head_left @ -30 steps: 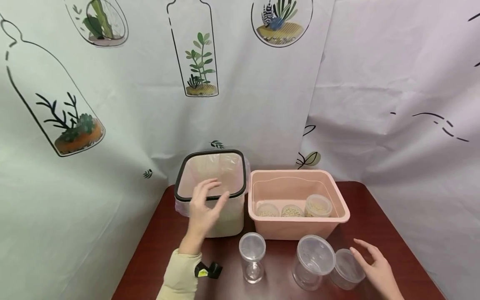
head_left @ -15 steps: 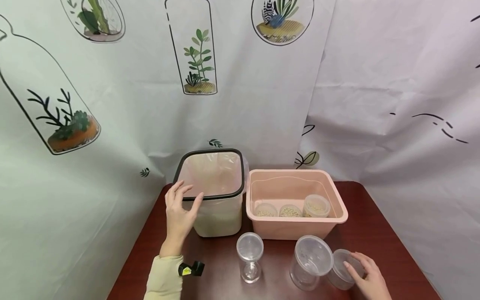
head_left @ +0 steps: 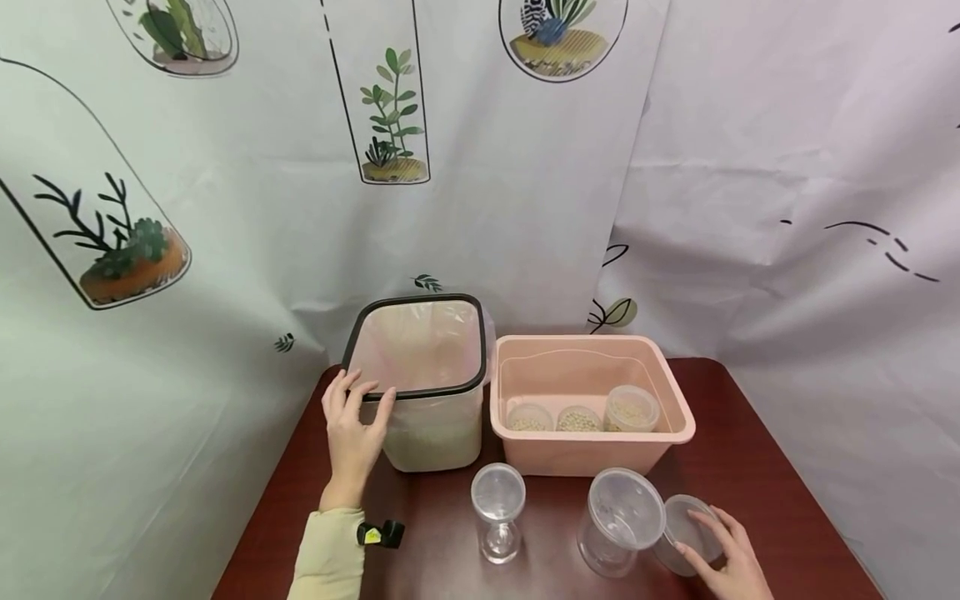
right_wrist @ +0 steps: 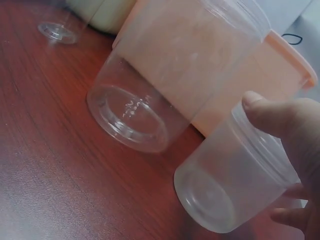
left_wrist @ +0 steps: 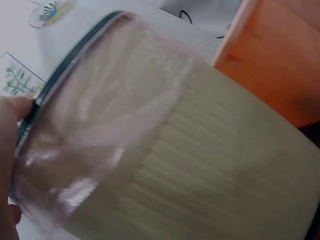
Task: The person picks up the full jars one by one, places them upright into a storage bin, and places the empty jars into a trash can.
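Note:
My right hand (head_left: 727, 554) grips a short clear plastic jar (head_left: 692, 533) near its top, thumb on one side and fingers on the other. In the right wrist view the jar (right_wrist: 220, 185) is seen from the side, my thumb lying on its upper edge. A larger clear jar (head_left: 622, 525) stands just left of it, and a narrow clear jar (head_left: 498, 508) further left. My left hand (head_left: 356, 437) is at the front left corner of a lined trash bin (head_left: 435, 442), fingers loosely curved and fingertips right at its black rim (left_wrist: 65, 70).
A pink basin (head_left: 592, 458) stands right of the bin, with several round tubs inside, among them a tub of pale beads (head_left: 579, 421). A dark red table (head_left: 435, 567) carries everything. A white cloth backdrop (head_left: 480, 217) printed with plants rises behind.
My left hand has moved left and down from in front of the bin's opening to its front left corner. My right hand has moved left onto the short jar and taken hold of it.

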`<state>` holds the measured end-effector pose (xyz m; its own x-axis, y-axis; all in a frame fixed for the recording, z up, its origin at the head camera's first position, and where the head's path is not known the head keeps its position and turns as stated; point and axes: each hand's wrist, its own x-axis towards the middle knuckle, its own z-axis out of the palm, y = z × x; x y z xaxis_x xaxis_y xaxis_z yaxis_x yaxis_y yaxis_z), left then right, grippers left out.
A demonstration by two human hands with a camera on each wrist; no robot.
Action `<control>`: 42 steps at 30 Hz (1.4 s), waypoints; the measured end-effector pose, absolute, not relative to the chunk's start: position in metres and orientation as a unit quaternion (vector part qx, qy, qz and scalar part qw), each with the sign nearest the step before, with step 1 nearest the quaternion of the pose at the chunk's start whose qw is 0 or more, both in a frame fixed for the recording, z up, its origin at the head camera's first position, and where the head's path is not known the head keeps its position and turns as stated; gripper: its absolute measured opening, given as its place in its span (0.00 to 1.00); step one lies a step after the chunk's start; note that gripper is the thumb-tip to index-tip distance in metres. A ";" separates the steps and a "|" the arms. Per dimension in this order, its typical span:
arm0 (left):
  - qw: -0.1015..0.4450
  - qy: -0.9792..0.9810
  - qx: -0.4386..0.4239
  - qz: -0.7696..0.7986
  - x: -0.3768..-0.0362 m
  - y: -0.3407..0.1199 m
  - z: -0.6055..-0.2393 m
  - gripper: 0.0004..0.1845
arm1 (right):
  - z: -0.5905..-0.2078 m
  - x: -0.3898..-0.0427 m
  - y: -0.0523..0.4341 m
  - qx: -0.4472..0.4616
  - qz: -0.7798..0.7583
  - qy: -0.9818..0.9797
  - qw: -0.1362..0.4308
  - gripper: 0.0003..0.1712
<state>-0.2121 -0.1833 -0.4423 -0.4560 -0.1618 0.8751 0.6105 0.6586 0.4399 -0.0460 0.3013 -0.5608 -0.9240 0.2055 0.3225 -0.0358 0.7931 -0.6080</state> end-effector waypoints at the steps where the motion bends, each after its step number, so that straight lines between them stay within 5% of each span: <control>1: 0.504 -0.755 -0.150 -0.391 -0.213 -0.183 -0.444 0.12 | -0.561 -0.046 0.301 -0.044 0.319 -0.927 0.191 0.28; 10: 0.524 -0.722 -0.149 -0.426 -0.219 -0.181 -0.453 0.14 | -0.576 -0.044 0.302 -0.040 0.337 -0.910 0.237 0.35; 20: 0.540 -0.704 -0.153 -0.435 -0.205 -0.166 -0.432 0.15 | -0.550 -0.039 0.310 -0.125 0.356 -0.908 0.181 0.34; 33: 0.543 -0.702 -0.160 -0.431 -0.225 -0.182 -0.459 0.12 | -0.501 -0.050 0.331 -0.031 0.342 -0.874 0.344 0.42; 42: 0.550 -0.699 -0.154 -0.430 -0.220 -0.178 -0.452 0.12 | -0.474 -0.072 0.341 0.088 0.362 -0.828 0.419 0.34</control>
